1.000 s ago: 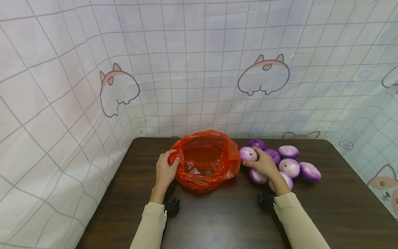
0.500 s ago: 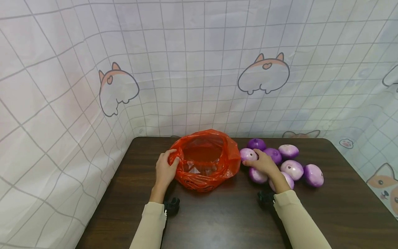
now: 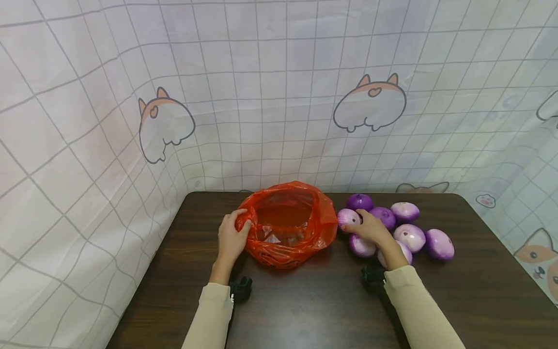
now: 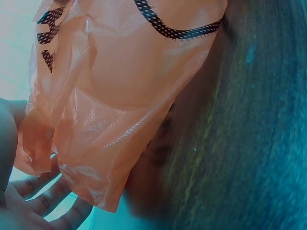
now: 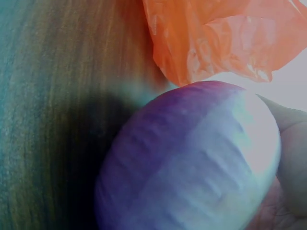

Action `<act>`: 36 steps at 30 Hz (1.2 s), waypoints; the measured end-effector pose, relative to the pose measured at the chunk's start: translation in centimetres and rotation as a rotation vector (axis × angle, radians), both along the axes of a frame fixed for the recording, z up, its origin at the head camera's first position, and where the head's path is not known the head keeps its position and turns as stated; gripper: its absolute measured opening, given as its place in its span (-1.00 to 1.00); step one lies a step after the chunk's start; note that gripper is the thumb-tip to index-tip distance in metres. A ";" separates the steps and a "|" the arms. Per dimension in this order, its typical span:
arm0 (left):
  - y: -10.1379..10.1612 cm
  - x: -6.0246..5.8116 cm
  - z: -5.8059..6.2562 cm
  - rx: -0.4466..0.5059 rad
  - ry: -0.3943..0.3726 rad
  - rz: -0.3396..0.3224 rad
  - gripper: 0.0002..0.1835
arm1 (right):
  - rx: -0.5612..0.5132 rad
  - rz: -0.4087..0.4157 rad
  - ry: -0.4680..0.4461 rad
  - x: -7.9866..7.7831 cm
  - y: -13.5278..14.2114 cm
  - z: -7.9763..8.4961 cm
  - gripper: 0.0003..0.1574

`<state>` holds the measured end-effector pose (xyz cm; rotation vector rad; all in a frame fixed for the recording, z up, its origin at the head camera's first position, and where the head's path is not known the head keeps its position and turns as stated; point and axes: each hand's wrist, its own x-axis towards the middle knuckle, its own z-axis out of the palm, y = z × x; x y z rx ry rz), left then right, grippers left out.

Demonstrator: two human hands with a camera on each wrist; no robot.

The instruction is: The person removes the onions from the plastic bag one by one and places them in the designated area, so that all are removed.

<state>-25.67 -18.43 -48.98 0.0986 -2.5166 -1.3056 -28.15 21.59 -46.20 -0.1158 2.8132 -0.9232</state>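
My left hand (image 3: 232, 237) pinches the left rim of a red plastic bag (image 3: 279, 257), which sits open-mouthed on the table. Thumb and fingers grip the bag's film (image 4: 115, 91) in the left wrist view too. Just right of the bag, my right hand (image 3: 370, 228) holds a purple onion (image 3: 347, 218) between thumb and fingers, close to the bag's side. Other purple onions (image 3: 410, 237) lie grouped around and behind this hand. A large onion (image 5: 192, 163) fills the right wrist view, hiding part of the right hand; whether it is the held one I cannot tell.
Dark wooden table (image 3: 301, 310) spreads beneath everything. Behind and beside it hangs a white grid-patterned cloth (image 3: 279, 121) with cartoon dogs. A black wrist device (image 3: 241, 289) sits by the left wrist, another (image 3: 372, 275) by the right.
The rightmost onion has rolled slightly right and turned, and its neighbour has shifted a little right. Both hands stay almost where they were, keeping hold of bag and onion.
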 end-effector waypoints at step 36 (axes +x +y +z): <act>-0.6 0.8 2.1 -0.034 0.091 0.054 -0.60 | -0.296 -0.073 0.415 5.3 2.3 2.8 -0.48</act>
